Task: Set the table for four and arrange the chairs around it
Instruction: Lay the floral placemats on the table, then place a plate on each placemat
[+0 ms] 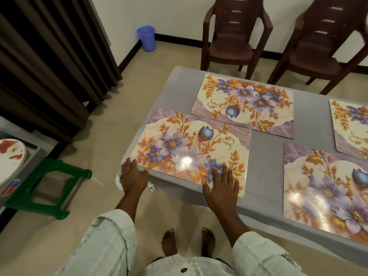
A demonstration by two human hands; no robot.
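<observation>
Several floral placemats lie on the grey table. The nearest placemat sits at the table's near left corner. My left hand rests flat at that placemat's left corner, fingers straight on the table edge. My right hand presses flat on the placemat's near right part. A second placemat lies behind it, a third to the right, and another is cut off at the right edge. Two brown plastic chairs stand beyond the table by the wall.
A green plastic stool lies on the floor at left, next to a grey stand with a red-patterned white plate. A blue bin stands in the far corner. Dark curtains hang at left. My bare feet are close to the table.
</observation>
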